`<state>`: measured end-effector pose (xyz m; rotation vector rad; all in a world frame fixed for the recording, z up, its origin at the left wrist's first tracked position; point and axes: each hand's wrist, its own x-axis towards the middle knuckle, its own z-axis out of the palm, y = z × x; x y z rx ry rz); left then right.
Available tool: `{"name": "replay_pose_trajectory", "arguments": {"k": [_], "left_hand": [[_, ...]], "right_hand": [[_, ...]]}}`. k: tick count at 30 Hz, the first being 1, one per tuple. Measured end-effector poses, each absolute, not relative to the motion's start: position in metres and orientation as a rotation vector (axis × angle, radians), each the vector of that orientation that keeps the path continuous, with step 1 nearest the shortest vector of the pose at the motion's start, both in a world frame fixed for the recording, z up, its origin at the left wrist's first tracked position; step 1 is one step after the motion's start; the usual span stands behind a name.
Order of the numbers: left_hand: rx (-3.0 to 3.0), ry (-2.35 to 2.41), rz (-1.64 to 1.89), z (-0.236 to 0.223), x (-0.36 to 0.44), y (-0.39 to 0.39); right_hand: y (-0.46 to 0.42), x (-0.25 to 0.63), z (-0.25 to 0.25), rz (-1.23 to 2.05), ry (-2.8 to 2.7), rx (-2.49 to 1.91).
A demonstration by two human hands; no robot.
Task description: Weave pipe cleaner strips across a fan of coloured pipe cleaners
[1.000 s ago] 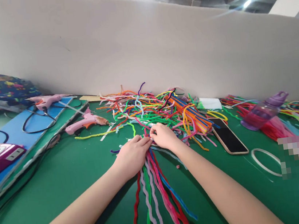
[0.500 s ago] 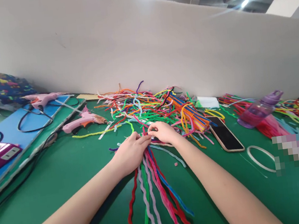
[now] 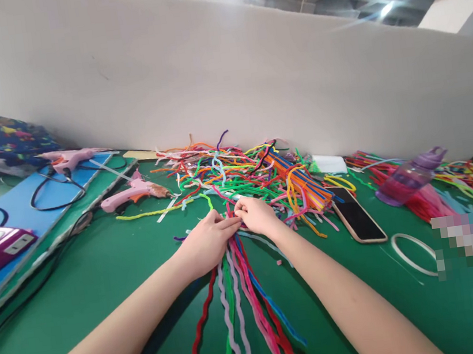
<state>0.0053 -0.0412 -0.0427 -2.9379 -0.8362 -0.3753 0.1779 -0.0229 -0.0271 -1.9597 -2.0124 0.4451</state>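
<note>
My left hand (image 3: 208,241) is closed on the top of a bunch of wavy pipe cleaners (image 3: 244,303) in red, green, pink, lilac and blue that trail toward me over the green table (image 3: 101,276). My right hand (image 3: 256,215) pinches the same bunch at its upper end, fingertips against those of the left. Just beyond both hands lies a big tangled heap of coloured pipe cleaners (image 3: 245,173).
A pink glue gun (image 3: 134,192) lies left of the heap, another glue gun (image 3: 66,159) on a blue board (image 3: 18,208). A phone (image 3: 357,216), a white ring (image 3: 413,246) and a purple bottle (image 3: 408,177) lie right. A grey partition wall (image 3: 223,74) closes the back.
Both hands stay on the bunch's top and barely shift. The loose ends of the bunch near me have swung slightly to the left.
</note>
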Motion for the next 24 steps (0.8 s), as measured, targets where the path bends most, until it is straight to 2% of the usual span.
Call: {"name": "replay_pose_trajectory", "arguments": {"k": [15, 19, 24], "left_hand": [[-2.935, -0.915, -0.403, -0.044, 0.008, -0.045], [-2.959, -0.918, -0.454, -0.044, 0.006, -0.045], [-3.022, -0.991, -0.584, -0.046, 0.005, -0.045]], "right_hand": [[-0.022, 0.187, -0.027, 0.417, -1.975, -1.831], [-0.036, 0.188, -0.011, 0.273, -1.911, -1.782], [-0.063, 0.175, 0.008, 0.320, -2.247, -1.946]]}}
